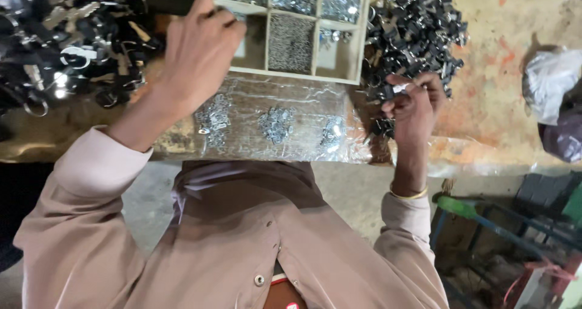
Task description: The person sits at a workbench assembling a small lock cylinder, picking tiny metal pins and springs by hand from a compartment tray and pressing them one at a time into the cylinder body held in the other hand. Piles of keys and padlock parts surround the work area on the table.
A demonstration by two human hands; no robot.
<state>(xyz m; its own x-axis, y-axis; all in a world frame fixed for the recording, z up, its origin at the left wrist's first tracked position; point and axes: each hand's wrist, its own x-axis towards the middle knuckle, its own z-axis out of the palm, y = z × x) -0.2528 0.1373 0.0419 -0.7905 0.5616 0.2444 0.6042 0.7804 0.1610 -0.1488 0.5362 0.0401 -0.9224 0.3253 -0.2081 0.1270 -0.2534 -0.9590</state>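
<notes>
hands: left (197,51) bunched over divided tray (357,36) | right (415,103) pinching small black clip (389,91)

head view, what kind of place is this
Probably a small workshop for assembling hardware. A wooden divided tray holds sorted small metal parts, heaps of black clips lie on a worn, paint-stained bench, and the right hand holds a small part.

shirt (242,242): dusty pink, buttoned, long sleeves | bangle (407,195): thin, gold, right wrist
</notes>
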